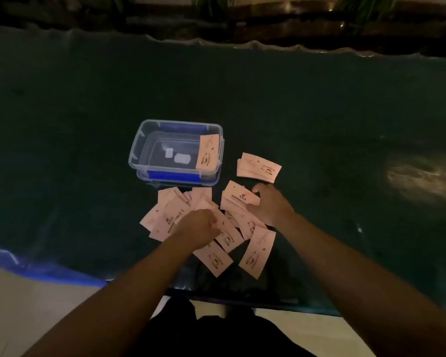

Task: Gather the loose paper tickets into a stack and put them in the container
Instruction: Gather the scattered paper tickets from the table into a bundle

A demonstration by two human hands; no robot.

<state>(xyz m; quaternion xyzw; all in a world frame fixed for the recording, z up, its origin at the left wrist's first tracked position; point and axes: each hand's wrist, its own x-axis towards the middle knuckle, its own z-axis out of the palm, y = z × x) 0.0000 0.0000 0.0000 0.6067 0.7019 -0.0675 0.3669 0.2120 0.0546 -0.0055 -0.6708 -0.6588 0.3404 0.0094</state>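
Several pale paper tickets [165, 215] lie fanned out on the dark green table cover, just in front of a clear plastic container [137, 150] with blue clips. One ticket [208, 152] leans against the container's right inner wall. A small separate pile of tickets [258, 167] lies to the container's right. My left hand [198, 225] rests curled on the middle of the spread, fingers touching tickets. My right hand [271, 204] presses down on a few overlapping tickets [238, 198] at the right of the spread. Two more tickets [256, 251] lie nearest me.
The dark green cover [319, 112] spans the whole table, with its front edge just below the tickets. A blue strip [49, 269] edges the cover at the left. Dark wood and plants stand behind the table. A pale floor shows below.
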